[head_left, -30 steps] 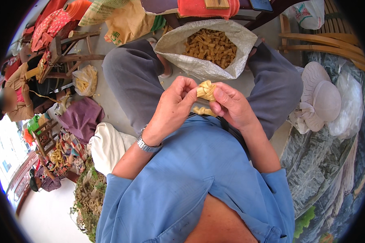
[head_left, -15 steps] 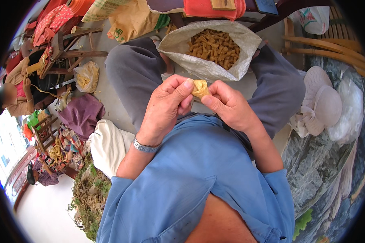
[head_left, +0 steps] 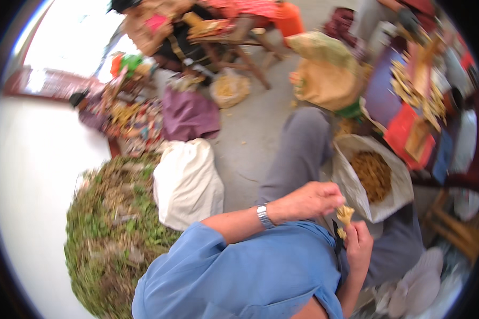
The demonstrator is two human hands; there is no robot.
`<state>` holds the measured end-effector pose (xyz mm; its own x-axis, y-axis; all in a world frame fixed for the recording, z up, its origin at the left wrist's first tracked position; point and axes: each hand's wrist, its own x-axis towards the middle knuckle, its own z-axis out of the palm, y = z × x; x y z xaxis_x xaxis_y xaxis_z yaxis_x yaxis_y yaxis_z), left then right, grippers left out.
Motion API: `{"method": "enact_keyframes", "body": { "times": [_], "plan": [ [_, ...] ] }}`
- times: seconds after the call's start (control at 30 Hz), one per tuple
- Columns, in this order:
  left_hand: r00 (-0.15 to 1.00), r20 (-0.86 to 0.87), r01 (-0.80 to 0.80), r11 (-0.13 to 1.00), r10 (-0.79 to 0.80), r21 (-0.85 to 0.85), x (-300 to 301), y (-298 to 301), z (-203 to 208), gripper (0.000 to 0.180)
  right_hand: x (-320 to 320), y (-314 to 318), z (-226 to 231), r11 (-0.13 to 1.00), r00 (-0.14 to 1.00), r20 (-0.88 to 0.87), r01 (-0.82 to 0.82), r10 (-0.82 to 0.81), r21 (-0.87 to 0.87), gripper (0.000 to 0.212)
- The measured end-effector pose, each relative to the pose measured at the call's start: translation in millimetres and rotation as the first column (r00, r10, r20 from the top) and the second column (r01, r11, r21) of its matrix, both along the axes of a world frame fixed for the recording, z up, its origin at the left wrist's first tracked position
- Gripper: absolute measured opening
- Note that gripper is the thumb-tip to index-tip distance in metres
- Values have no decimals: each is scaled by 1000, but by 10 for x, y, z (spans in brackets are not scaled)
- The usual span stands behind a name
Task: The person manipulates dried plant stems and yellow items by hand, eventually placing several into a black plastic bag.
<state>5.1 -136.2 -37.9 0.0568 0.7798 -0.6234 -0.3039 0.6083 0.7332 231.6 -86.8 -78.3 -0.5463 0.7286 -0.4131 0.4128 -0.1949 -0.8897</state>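
One yellow knot (head_left: 345, 213) is being pinched by the right hand (head_left: 360, 240), probably for steadiness; left hand's (head_left: 315, 201) grip: cannot tell.

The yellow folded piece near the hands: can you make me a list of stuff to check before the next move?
1. Yellow folded piece held: ok, the right hand grips its lower end.
2. Left hand touching it too: cannot tell, the fingertips are close but blurred.
3. White sack open: ok, its mouth is wide and brown pieces show inside.
4. Sack between the grey trouser legs: ok.
5. Picture sharp enough to check the folds: not ok, it is blurry.
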Motion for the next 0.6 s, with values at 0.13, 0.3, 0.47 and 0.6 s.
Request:
{"method": "enact_keyframes", "body": {
  "times": [0.13,0.3,0.47,0.6],
  "plan": [
    [996,93,11,999,-15,43,-78,-246,38,24,22,-203,-29,960,995,-43,-77,92,270,10],
    [949,195,230,966,-249,115,-297,-285,-87,33,-43,-72,24,590,934,-2,-224,357,776,20],
    [820,118,540,824,-561,171,-376,-103,-35,47,-213,127,323,216,857,175,-311,485,925,28],
    [631,-132,771,598,-765,217,-402,0,5,59,-259,181,446,114,807,225,-337,546,934,29]
  ]
}}
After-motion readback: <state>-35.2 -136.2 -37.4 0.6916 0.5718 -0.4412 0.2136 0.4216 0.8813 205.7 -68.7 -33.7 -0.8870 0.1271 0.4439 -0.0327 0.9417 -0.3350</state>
